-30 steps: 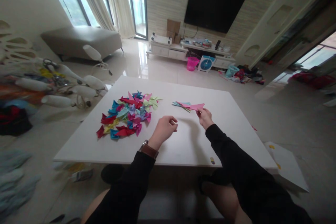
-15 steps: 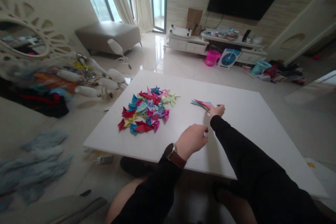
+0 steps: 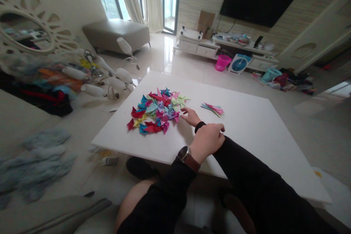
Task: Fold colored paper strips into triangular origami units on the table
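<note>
Many folded paper cranes (image 3: 153, 111) in red, blue, pink, green and yellow lie heaped on the left half of the white table (image 3: 246, 131). My right hand (image 3: 191, 117) is at the right edge of this heap, fingers stretched toward it and apart, with nothing visible in them. My left hand (image 3: 210, 140), with a watch (image 3: 188, 156) on its wrist, is loosely curled above the table's near part. It overlaps my right sleeve in view; whether they touch I cannot tell. Apart from both hands, a fanned bunch of flat folded papers (image 3: 213, 109) lies right of the heap.
A lamp with several white shades (image 3: 109, 84) stands beyond the table's left edge. Across the floor are a padded bench (image 3: 117, 33), a low TV cabinet (image 3: 197, 48), a pink basket (image 3: 222, 63) and a blue fan (image 3: 239, 64). My knee is below the near edge.
My right hand has left the bunch of folded papers and moved left to the crane heap. The bunch stays on the table. My left hand has shifted little; the view has moved slightly.
</note>
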### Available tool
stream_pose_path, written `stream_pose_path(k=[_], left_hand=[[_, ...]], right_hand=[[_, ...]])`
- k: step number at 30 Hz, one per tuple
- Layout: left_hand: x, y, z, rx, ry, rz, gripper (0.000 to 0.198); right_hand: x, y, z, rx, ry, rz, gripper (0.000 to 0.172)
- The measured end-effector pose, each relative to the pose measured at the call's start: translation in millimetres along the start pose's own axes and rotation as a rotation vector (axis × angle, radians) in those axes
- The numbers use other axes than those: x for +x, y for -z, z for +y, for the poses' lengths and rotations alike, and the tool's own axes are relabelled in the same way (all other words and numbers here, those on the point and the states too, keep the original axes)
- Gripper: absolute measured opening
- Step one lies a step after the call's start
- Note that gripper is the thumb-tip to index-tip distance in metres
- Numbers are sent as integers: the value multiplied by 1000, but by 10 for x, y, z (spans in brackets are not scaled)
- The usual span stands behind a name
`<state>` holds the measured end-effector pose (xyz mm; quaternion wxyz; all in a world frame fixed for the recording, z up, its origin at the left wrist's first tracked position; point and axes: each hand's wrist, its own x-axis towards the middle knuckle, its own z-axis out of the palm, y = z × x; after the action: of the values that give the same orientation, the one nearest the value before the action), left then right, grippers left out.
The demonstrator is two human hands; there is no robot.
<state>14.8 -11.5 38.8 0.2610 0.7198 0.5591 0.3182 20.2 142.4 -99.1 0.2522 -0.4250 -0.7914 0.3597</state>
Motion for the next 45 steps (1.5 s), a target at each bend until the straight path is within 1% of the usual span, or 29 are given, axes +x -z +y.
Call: stream_pose_path(k=[2,3,7,11,13,15,18,22,24,26,28,30,33,35,37,40,43,45], left_hand=[[-6,38,-3,-8,-2,26,26],[-9,53,-7,-8,-3,35,25],[-14,91,-24,-12,1,50,24],[-29,102,-12,-43,-1,39,24],[-46,96,5,-56,0,41,25],[-68,87,24,-55,-9,45,25],[-93,89,39,-42,-12,38,24],[-94,164,1,-66,12,85,20],[-82,208,-53,-100,43,122,19],[-65,227,-123,-127,103,159,17],[-47,208,-200,-137,160,185,15],[-33,161,-266,-138,199,185,15],[-13,76,-318,-116,234,164,15],[10,26,-316,-87,252,137,16],[49,-19,-298,-59,265,109,16],[127,-76,-274,-33,278,92,17],[195,-114,-281,-29,290,85,17],[219,-129,-299,-28,300,82,17]], right_hand=[[39,-100,-53,-22,9,-22,30],[55,-132,-66,-35,9,-28,28],[69,-153,-91,-84,13,-21,18],[21,-34,-134,-112,40,21,18],[-27,84,-165,-126,48,46,18],[-118,254,-198,-132,45,80,18],[-399,605,-242,-72,6,168,18],[-1032,1113,-250,18,-6,237,16],[-1363,1281,-210,43,-48,289,14],[-1627,1347,-136,61,-111,306,14],[-1795,1322,-41,51,-135,253,15],[-1867,1247,51,-10,-93,150,12],[-1850,1141,131,-144,31,-26,11],[-1803,1108,138,-201,76,-109,13],[-1753,1097,122,-223,87,-151,12],[-1695,1087,99,-228,109,-178,9],[-1668,1076,109,-287,98,-208,2],[-1668,1082,132,-352,68,-219,11]])
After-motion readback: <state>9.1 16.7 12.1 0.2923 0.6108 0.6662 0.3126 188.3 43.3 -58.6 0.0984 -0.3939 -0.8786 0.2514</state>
